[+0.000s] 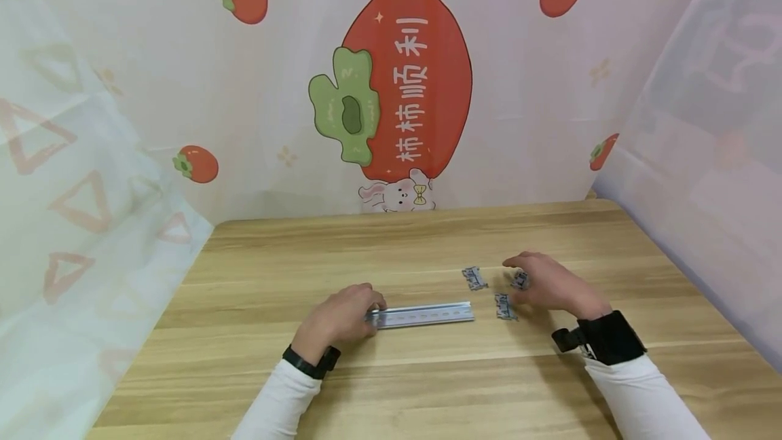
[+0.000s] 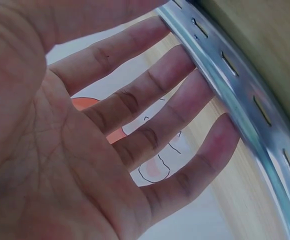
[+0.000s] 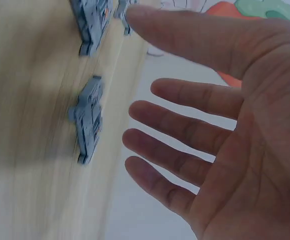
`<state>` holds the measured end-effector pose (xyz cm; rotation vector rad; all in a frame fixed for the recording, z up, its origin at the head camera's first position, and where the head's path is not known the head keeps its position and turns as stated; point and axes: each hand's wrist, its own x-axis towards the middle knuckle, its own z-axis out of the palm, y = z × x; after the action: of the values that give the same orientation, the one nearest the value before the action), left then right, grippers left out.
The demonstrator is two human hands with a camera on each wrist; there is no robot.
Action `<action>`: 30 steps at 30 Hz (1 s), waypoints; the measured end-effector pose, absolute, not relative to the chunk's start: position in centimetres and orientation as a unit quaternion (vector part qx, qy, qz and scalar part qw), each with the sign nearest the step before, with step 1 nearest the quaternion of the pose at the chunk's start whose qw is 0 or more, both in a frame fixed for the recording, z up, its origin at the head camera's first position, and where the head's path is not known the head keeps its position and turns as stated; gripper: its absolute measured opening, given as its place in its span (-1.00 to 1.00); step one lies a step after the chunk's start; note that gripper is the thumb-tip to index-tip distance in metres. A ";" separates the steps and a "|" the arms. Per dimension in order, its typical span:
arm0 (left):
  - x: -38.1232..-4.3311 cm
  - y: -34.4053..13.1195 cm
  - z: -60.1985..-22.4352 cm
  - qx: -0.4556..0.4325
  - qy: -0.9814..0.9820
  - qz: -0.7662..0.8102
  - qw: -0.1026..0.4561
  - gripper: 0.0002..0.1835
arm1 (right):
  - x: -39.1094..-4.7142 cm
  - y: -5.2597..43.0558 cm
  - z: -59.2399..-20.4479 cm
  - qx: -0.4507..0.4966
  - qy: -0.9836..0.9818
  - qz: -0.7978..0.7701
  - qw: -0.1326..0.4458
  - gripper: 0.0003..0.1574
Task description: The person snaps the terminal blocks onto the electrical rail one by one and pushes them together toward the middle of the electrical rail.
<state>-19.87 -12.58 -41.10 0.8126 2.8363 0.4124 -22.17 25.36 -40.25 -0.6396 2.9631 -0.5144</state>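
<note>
A slotted metal DIN rail point(image 1: 424, 316) lies crosswise on the wooden table. My left hand point(image 1: 339, 314) holds it by its left end, thumb on the near edge and fingers on the far one; in the left wrist view the fingertips touch the edge of the rail point(image 2: 230, 65). To the right lie three small grey terminal blocks: one at the back point(image 1: 474, 278), one nearer me point(image 1: 504, 307), and one beside my right hand point(image 1: 520, 280). That right hand point(image 1: 550, 284) hovers over them with fingers and thumb apart, holding nothing; in the right wrist view a block point(image 3: 90, 120) lies beyond its fingertips.
The wooden table point(image 1: 391, 372) reaches to a printed curtain point(image 1: 275, 87) at the back. More light sheeting hangs along the left point(image 1: 91, 223) and right point(image 1: 715, 175) sides.
</note>
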 end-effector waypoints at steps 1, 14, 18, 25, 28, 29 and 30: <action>-19.9 -12.6 -41.1 0.271 0.949 0.138 0.082 -0.70 | -22.1 25.1 -40.2 -0.212 0.962 -0.169 0.036 -0.19; -19.9 -12.4 -40.8 0.265 0.951 0.135 0.087 -0.70 | -22.0 21.9 -41.3 -0.253 0.954 -0.161 -0.013 -0.22; -19.9 -12.4 -40.9 0.262 0.951 0.139 0.089 -0.70 | -22.3 21.3 -41.8 -0.269 0.951 -0.152 -0.028 -0.24; -19.9 -12.4 -40.8 0.259 0.951 0.141 0.090 -0.70 | -22.5 20.5 -42.2 -0.300 0.942 -0.141 -0.051 -0.28; -19.9 -12.4 -40.8 0.261 0.951 0.141 0.089 -0.69 | -22.4 20.3 -42.4 -0.304 0.942 -0.132 -0.049 -0.29; -19.8 -12.4 -40.8 0.261 0.951 0.140 0.089 -0.69 | -22.4 20.2 -42.4 -0.304 0.942 -0.130 -0.047 -0.30; -19.8 -12.4 -40.9 0.261 0.951 0.140 0.089 -0.69 | -22.3 20.1 -42.4 -0.304 0.943 -0.127 -0.044 -0.30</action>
<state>-19.83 -12.43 -40.88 0.7762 2.8294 0.4159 -22.34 20.11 -42.41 -0.9819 3.0496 -0.4113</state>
